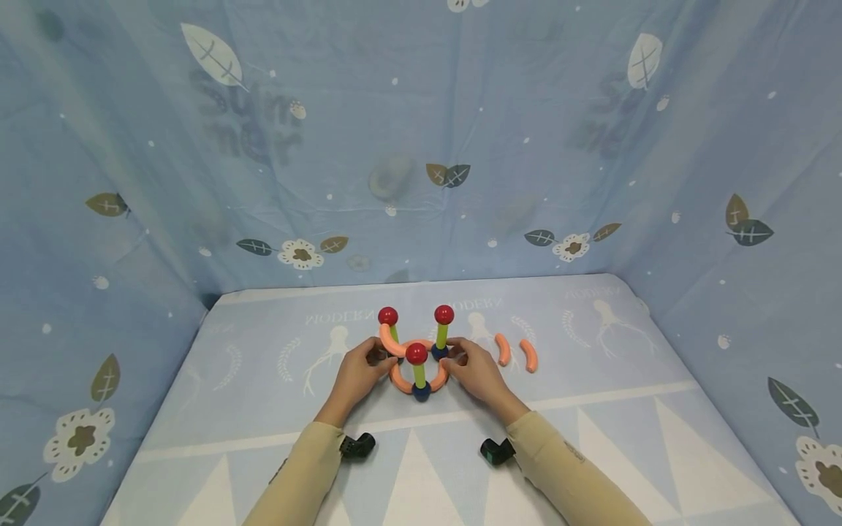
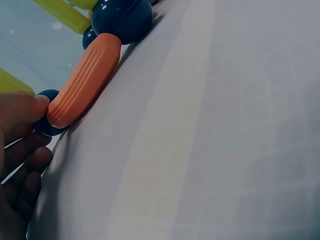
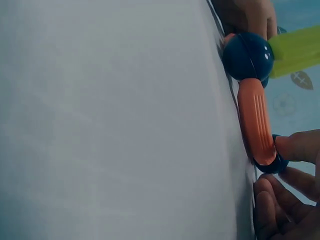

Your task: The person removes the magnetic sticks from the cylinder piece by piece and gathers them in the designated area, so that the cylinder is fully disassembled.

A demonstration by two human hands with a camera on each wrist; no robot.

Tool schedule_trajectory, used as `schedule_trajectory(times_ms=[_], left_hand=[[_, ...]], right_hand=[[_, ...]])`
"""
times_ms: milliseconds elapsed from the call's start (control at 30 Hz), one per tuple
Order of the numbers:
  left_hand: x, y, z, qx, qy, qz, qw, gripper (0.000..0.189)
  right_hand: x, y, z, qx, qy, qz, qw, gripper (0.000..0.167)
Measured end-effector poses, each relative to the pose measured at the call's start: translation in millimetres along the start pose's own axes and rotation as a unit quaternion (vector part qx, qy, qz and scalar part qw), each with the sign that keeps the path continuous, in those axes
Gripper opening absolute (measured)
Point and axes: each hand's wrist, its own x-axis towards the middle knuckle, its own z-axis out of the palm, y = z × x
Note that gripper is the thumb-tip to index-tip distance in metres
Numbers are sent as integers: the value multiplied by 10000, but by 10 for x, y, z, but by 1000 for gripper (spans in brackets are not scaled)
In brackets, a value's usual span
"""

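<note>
A ring of curved orange pieces [image 1: 398, 379] and dark blue balls lies on the table in front of me. Green rods [image 1: 419, 376] rise from the balls, each topped by a red ball [image 1: 444, 314]. Another curved orange piece [image 1: 391, 340] leans up high, between the far-left red ball [image 1: 388, 315] and the front red ball [image 1: 417, 353]. My left hand [image 1: 358, 372] pinches the left blue ball [image 2: 42, 123]; my right hand [image 1: 476, 371] pinches the right blue ball [image 3: 270, 168]. The front blue ball [image 1: 422, 392] sits between the hands, untouched.
Two loose curved orange pieces, one nearer [image 1: 503, 349] and one farther out [image 1: 529, 356], lie right of my right hand. The patterned cloth [image 1: 263, 409] covers the table. Blue fabric [image 1: 408, 146] hangs behind and at both sides.
</note>
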Motion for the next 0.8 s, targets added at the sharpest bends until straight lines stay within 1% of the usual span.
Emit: schedule_trajectory(times_ms=[133,233,467,600,800], left_hand=[[-1,-11,-3,43,-38,128,9999,29],[0,-19,-5,69,-89,161,9998,31],[4,-31,-15,98,-114,126,9998,33],[-1,-27,-21,88,-102,141,9998,30],[-17,-16,-24,157,-64,153,9997,28]], right_hand=[[-75,-31,4,-56,-241,-5,9997,54],[-138,-58,4,-90,-374,-4,9993,63],[-234,-92,15,-215,-464,-98,9986,80],[-236,-94,15,-355,-530,-195,9978,84],[-191,-69,-6,-431,-608,-290,9968,82]])
